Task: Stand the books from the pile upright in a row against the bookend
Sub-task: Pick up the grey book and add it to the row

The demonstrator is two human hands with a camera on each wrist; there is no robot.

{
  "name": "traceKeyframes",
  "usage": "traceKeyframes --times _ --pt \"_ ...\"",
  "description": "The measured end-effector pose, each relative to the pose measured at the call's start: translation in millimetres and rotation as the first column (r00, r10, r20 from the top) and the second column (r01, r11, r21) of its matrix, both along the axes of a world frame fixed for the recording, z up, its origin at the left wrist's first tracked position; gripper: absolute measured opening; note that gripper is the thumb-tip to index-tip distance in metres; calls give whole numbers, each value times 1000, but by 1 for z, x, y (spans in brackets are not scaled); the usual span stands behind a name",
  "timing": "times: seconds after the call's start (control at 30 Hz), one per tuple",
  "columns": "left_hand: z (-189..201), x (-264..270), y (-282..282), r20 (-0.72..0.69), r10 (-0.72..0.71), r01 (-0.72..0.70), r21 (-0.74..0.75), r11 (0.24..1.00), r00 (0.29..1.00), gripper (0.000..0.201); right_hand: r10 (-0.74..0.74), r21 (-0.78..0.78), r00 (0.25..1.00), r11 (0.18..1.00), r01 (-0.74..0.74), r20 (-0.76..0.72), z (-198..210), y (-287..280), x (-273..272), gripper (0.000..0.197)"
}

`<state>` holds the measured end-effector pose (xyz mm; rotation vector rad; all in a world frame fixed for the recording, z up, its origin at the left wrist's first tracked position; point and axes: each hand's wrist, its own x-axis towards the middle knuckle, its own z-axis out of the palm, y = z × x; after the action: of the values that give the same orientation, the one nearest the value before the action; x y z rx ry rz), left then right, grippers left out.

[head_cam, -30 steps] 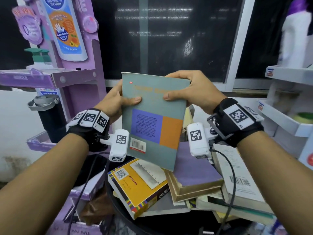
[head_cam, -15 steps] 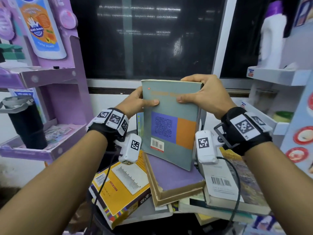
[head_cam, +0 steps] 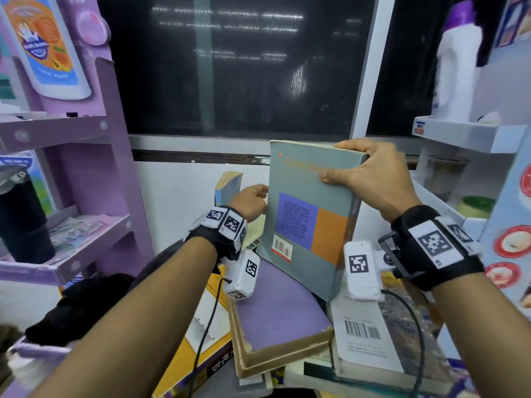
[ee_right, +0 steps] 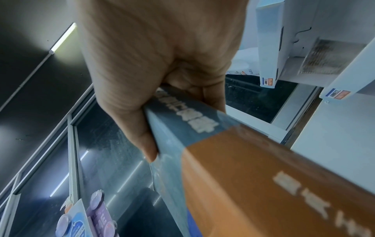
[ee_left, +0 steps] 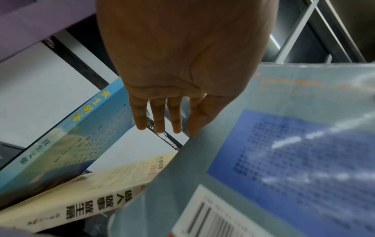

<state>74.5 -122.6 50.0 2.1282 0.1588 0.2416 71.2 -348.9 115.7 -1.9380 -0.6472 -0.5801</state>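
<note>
My right hand (head_cam: 342, 163) grips the top right corner of a grey-teal book (head_cam: 310, 214) with blue and orange blocks, thumb on the cover, fingers round the spine (ee_right: 223, 160). The book is upright, slightly tilted, above the pile. My left hand (head_cam: 253, 199) is off it, fingers (ee_left: 158, 121) straight, between its left edge and a blue book (head_cam: 228, 188) standing against the wall. A cream book (ee_left: 101, 192) leans under the blue one. The pile holds a purple book (head_cam: 281, 308), a yellow book (head_cam: 207, 349) and a white barcode book (head_cam: 365, 340). I cannot make out the bookend.
A purple display shelf (head_cam: 71, 242) with a black flask (head_cam: 23, 219) stands at the left. White shelves (head_cam: 465, 133) crowd the right. A dark window (head_cam: 230, 67) and white wall lie behind. A black cloth (head_cam: 80, 305) lies at the lower left.
My left hand has let go of the grey-teal book and reached toward the blue book. The right hand alone has carried the book rightward over the pile.
</note>
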Motion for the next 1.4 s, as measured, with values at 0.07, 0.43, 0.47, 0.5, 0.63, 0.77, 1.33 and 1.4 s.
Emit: traceKeyframes --times 0.07,0.43,0.47,0.5,0.63,0.77,1.33,1.4 --pt "-6 9 -5 -45 -17 21 97 995 999 60 -22 20 1000 1000 23 -12 -1 -5 6 50" --pt "-26 49 -17 -177 -60 120 353 928 982 55 -66 27 997 997 67 -30 -3 -18 28 53" --pt "-26 51 -16 -192 -60 128 364 922 980 56 -63 25 997 998 64 -34 -3 -17 29 53" --pt "-25 52 -16 -201 -60 134 377 916 978 57 -61 26 998 998 62 -35 -3 -17 30 53" --pt "-24 51 -9 -204 -30 113 411 904 979 58 -67 35 997 997 69 -43 -5 -16 30 56" --pt "-24 49 4 -103 45 9 475 880 994 47 -64 44 997 997 66 -44 -3 -13 28 54" --pt "-30 17 69 386 207 -437 822 365 899 43 -31 29 998 999 33 -50 1 43 23 52" --pt "-32 16 71 423 202 -469 795 384 883 41 -38 13 998 999 38 -57 3 55 25 54"
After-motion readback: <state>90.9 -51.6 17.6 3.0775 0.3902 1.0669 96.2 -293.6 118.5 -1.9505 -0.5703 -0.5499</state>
